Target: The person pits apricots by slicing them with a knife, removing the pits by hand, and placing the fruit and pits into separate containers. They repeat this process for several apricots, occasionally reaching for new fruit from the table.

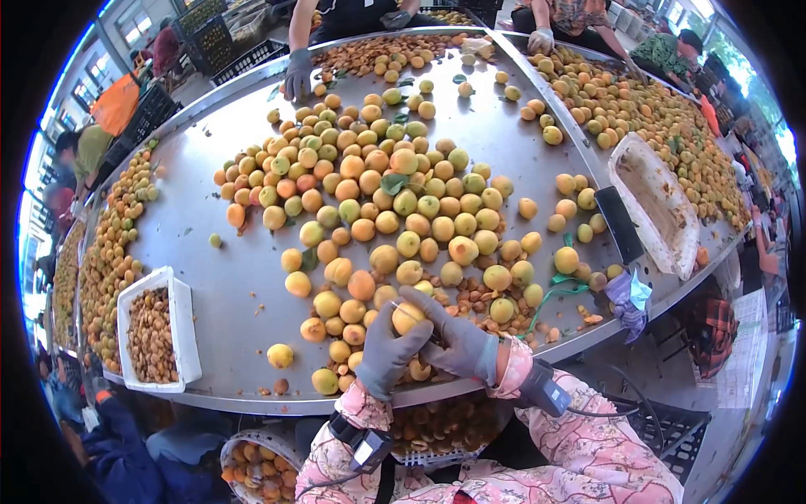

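An apricot (408,318) is gripped between my two grey-gloved hands at the near edge of the metal table. My left hand (389,351) closes round its left and lower side. From the right, my right hand (460,340) curls its fingers over the top and side of the same fruit. A thin, shiny sliver like a small blade (396,305) shows at the apricot's upper left; I cannot tell which hand holds it. A large heap of apricots (369,181) spreads beyond my hands. Split pieces and pits (476,301) lie just past my right hand.
A white tub of pits (192,340) sits at left, and a scraped white tray (623,160) at right. Below the table are a basin of fruit halves (445,427) and a bucket of apricots (262,472). Across the table, a co-worker's gloved hand (298,76) rests near the fruit.
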Tool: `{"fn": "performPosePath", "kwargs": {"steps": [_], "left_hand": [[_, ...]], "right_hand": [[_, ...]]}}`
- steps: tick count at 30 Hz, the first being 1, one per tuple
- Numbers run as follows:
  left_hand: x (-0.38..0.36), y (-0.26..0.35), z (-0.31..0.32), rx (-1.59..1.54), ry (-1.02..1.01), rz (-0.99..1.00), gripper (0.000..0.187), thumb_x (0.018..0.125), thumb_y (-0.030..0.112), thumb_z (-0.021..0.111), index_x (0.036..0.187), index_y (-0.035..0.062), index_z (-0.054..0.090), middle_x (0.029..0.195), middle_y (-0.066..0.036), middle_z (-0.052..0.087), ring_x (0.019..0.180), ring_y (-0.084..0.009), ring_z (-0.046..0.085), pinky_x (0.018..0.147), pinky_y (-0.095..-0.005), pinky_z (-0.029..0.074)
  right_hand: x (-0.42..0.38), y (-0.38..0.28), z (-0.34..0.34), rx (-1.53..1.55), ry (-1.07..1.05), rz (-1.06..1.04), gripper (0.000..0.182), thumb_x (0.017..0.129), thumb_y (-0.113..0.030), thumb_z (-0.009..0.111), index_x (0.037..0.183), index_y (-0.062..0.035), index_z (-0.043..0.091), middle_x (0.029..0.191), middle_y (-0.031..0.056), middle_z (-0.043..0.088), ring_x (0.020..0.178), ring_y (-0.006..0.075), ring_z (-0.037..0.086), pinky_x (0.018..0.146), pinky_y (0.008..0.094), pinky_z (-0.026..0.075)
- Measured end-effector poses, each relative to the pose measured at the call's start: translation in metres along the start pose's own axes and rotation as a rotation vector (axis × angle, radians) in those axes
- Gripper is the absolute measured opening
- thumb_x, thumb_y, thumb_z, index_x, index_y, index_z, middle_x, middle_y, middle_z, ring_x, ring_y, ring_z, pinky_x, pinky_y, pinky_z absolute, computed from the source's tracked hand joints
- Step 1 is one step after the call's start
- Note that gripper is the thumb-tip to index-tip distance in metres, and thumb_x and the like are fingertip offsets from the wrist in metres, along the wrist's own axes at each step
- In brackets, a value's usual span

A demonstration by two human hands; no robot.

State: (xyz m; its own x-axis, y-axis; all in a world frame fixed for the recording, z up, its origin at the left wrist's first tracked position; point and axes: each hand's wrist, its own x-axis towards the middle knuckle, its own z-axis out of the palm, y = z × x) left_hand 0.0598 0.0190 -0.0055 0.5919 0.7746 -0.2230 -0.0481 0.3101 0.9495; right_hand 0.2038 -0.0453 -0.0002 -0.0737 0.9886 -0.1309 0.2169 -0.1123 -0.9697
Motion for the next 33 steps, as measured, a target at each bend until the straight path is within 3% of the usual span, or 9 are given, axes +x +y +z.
{"fn": "performPosePath", "kwargs": {"steps": [2,7,9,13,15,16,19,24,33], "left_hand": [[0.002,0.003,0.002,-0.023,-0.013,-0.014,0.040,0.079,0.015,0.071,0.111,0.0006,0.053,0.099,-0.005,0.061,0.086,-0.0107,0.059,0.076,-0.0246,0.050],[0.000,-0.002,0.002,-0.011,-0.083,-0.053,0.045,0.079,0.015,0.071,0.116,0.0006,0.050,0.102,-0.006,0.059,0.092,-0.0108,0.057,0.080,-0.0247,0.049],[0.001,-0.003,0.001,-0.018,-0.095,-0.070,0.045,0.079,0.016,0.071,0.116,0.0007,0.050,0.103,-0.006,0.059,0.093,-0.0112,0.057,0.080,-0.0248,0.048],[0.004,-0.002,0.008,0.009,-0.078,-0.037,0.046,0.078,0.019,0.072,0.114,0.0009,0.050,0.103,-0.007,0.059,0.094,-0.0125,0.058,0.079,-0.0257,0.049],[0.006,-0.015,0.009,0.040,0.003,-0.004,0.046,0.078,0.020,0.072,0.114,0.0011,0.050,0.102,-0.007,0.060,0.092,-0.0125,0.058,0.078,-0.0261,0.050],[0.007,-0.020,0.008,0.070,0.081,0.029,0.046,0.077,0.021,0.072,0.113,0.0013,0.051,0.101,-0.007,0.060,0.091,-0.0125,0.059,0.076,-0.0265,0.050],[0.005,-0.013,0.004,0.092,0.037,-0.013,0.044,0.077,0.023,0.071,0.111,0.0015,0.053,0.098,-0.007,0.062,0.088,-0.0121,0.060,0.074,-0.0268,0.051],[0.004,-0.012,0.009,0.063,0.067,0.031,0.036,0.078,0.021,0.069,0.106,0.0015,0.056,0.093,-0.006,0.064,0.085,-0.0114,0.060,0.074,-0.0259,0.050],[-0.008,0.001,0.017,0.019,0.127,0.055,0.029,0.080,0.014,0.064,0.105,0.0002,0.058,0.093,-0.005,0.063,0.081,-0.0096,0.058,0.072,-0.0240,0.049]], "right_hand": [[-0.001,0.000,-0.005,0.016,-0.092,-0.009,0.077,0.081,-0.002,0.055,0.147,-0.0136,0.016,0.137,0.0135,0.043,0.121,0.0199,0.047,0.097,0.0305,0.041],[-0.002,-0.012,-0.012,-0.016,-0.098,0.086,0.077,0.080,-0.004,0.058,0.146,-0.0150,0.020,0.136,0.0137,0.043,0.120,0.0198,0.047,0.096,0.0309,0.042],[-0.001,-0.020,-0.015,0.146,-0.153,0.137,0.074,0.079,-0.006,0.061,0.143,-0.0166,0.025,0.132,0.0126,0.047,0.115,0.0196,0.051,0.092,0.0313,0.044],[0.000,0.000,-0.003,0.074,-0.072,0.057,0.071,0.078,-0.007,0.064,0.139,-0.0182,0.031,0.127,0.0106,0.050,0.107,0.0179,0.055,0.087,0.0307,0.047],[0.001,0.006,0.006,0.015,0.068,0.023,0.069,0.077,-0.014,0.064,0.137,-0.0242,0.031,0.097,0.0147,0.062,0.085,0.0278,0.065,0.075,0.0376,0.051],[0.001,0.005,0.007,0.014,0.064,0.023,0.069,0.077,-0.014,0.064,0.137,-0.0242,0.031,0.097,0.0147,0.062,0.085,0.0278,0.065,0.075,0.0376,0.051],[-0.001,-0.008,0.006,-0.003,0.060,0.077,0.071,0.077,-0.013,0.063,0.138,-0.0261,0.029,0.097,0.0132,0.062,0.078,0.0235,0.065,0.070,0.0357,0.053],[0.001,-0.036,-0.006,0.417,-0.113,0.339,0.067,0.078,-0.004,0.055,0.137,-0.0214,0.029,0.101,0.0070,0.059,0.053,0.0096,0.056,0.043,0.0212,0.045],[-0.008,-0.023,0.008,0.864,-0.057,0.302,0.058,0.078,0.004,0.048,0.131,-0.0170,0.035,0.094,0.0028,0.053,0.051,0.0057,0.049,0.041,0.0188,0.041]]}}
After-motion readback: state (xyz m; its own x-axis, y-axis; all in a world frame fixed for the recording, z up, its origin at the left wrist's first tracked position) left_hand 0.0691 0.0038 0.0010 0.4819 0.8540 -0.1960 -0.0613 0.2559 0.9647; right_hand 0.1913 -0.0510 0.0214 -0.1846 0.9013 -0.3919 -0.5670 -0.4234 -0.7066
